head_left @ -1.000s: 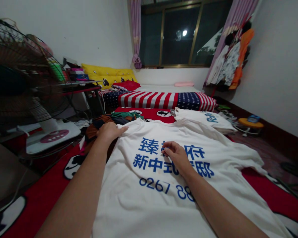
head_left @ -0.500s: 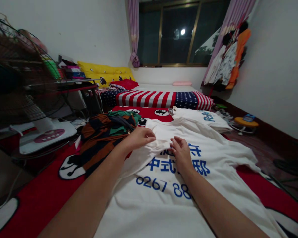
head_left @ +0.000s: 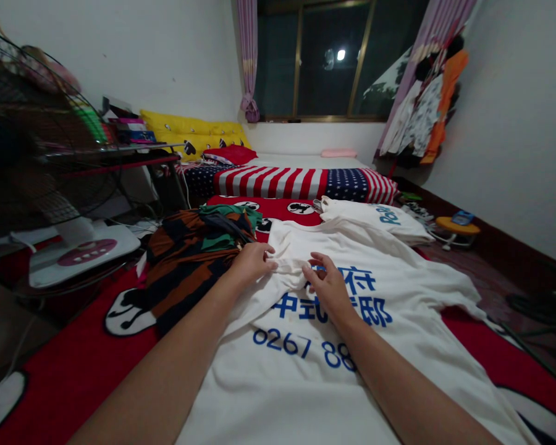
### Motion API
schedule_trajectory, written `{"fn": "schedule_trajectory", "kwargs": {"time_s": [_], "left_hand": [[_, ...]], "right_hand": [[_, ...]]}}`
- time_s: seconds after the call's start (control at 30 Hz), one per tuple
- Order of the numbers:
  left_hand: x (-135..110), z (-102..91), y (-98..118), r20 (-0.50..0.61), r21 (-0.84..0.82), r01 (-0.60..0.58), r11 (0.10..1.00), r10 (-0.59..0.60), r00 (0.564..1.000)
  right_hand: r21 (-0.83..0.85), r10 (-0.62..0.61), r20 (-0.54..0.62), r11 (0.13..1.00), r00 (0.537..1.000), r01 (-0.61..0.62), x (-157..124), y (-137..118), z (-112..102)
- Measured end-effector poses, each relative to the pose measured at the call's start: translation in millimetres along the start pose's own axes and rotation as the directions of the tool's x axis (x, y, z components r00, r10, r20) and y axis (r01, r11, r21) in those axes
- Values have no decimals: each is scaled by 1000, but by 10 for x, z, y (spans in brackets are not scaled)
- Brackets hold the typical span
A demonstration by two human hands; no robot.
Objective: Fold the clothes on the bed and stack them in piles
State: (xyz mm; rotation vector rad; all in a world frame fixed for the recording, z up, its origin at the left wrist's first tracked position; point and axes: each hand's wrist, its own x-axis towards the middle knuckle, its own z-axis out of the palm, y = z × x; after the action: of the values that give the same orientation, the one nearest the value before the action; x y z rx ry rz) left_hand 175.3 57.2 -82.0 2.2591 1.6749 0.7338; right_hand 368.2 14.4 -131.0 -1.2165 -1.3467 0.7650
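Observation:
A white T-shirt (head_left: 421,272) with blue characters and digits is spread out in front of me, its left sleeve (head_left: 285,281) folded inward over the chest. My left hand (head_left: 254,261) is closed on the cloth near the shoulder end of that sleeve. At the sleeve's other end, over the print, my right hand (head_left: 328,283) pinches the edge between thumb and fingers. Part of the blue lettering is hidden by the sleeve and my right hand.
A brown, navy and green pile of clothes (head_left: 185,247) lies left on the red blanket (head_left: 74,352). Beyond the shirt is a folded white garment (head_left: 366,213). A fan (head_left: 81,244) stands at left, an orange stool (head_left: 458,225) at right, a bed (head_left: 278,182) behind.
Both hands have shifted slightly left with the sleeve, which now sits lower and flatter. More of the top line of blue characters shows.

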Motion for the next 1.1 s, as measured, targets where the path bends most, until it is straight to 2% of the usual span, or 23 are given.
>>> {"fn": "schedule_trajectory", "kwargs": {"time_s": [0.07, 0.13, 0.2, 0.27, 0.33, 0.43, 0.57, 0.63, 0.73, 0.83, 0.9, 0.93, 1.03, 1.1], "left_hand": [[14, 34, 32, -65, -155, -31, 987, 21, 998], [35, 74, 67, -119, -398, -74, 915, 29, 992], [56, 115, 86, -56, -631, -96, 770, 78, 995], [67, 148, 78, 63, -762, -55, 645, 159, 985], [61, 167, 55, 145, -794, 1, 608, 188, 971], [14, 164, 62, 193, -792, 39, 609, 189, 963], [-63, 130, 189, 275, -823, 81, 562, 270, 923], [-62, 119, 232, 263, -833, 54, 551, 308, 915], [-3, 125, 180, 115, -786, -47, 616, 221, 968], [47, 173, 33, 20, -574, -76, 815, 106, 994], [36, 228, -48, 40, -346, -134, 929, 158, 987], [18, 258, -71, 68, -233, -181, 956, 202, 977], [-57, 325, -67, 158, 2, -299, 954, 295, 942], [-100, 340, -33, 212, 82, -305, 949, 283, 936]], "right_hand": [[-51, -41, 29, 998, 999, 43, -7, -8, 4], [-91, -64, 23, 994, 998, 66, -16, -31, -2], [-151, -93, -23, 985, 995, 88, -25, -63, -16], [-235, -154, -78, 963, 985, 132, -32, -88, -35], [-303, -239, -90, 931, 967, 202, -35, -95, -51], [-341, -303, -5, 896, 953, 284, -36, -70, -55], [-383, -243, 145, 880, 959, 281, -27, -25, -38], [-368, -235, 168, 886, 957, 282, -13, -7, -37], [-337, -210, 51, 917, 976, 215, 17, 19, -48], [-339, -164, -41, 930, 986, 141, 37, 37, -60], [-343, -169, -51, 929, 984, 142, 41, 38, -66], [-348, -175, -60, 926, 983, 144, 41, 34, -71], [-383, -182, -87, 914, 979, 136, 36, -1, -102], [-456, -169, -89, 883, 982, 111, 34, -37, -141]]}}
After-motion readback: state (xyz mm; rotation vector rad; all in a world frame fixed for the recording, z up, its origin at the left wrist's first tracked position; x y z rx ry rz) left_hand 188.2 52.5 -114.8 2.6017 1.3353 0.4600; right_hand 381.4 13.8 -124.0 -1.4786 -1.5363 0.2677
